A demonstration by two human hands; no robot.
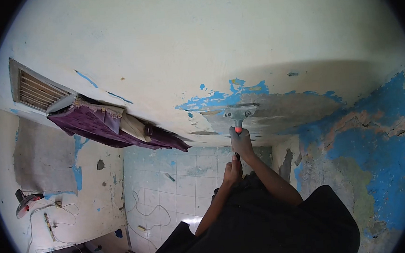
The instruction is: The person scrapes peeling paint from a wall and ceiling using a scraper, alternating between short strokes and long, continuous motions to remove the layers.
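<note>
Both my hands grip a scraper [240, 116] with a wide metal head and a red collar. Its blade lies against the wall along the lower edge of a blue patch of bared paint [231, 96]. Just below the collar, my right hand [242, 142] is wrapped round the handle. My left hand [233, 171] closes on the handle's dark lower end, closer to my body. Pale paint surrounds the blue patch, and grey bare plaster [286, 109] spreads to the right of the blade.
A purple curtain [104, 126] hangs on the left below a slatted vent [40, 88]. Small debris and a loose cable [169, 218] lie on the tiled floor [184, 163]. The right wall [378, 156] shows peeling blue paint and a crack. A fan [27, 203] is at far left.
</note>
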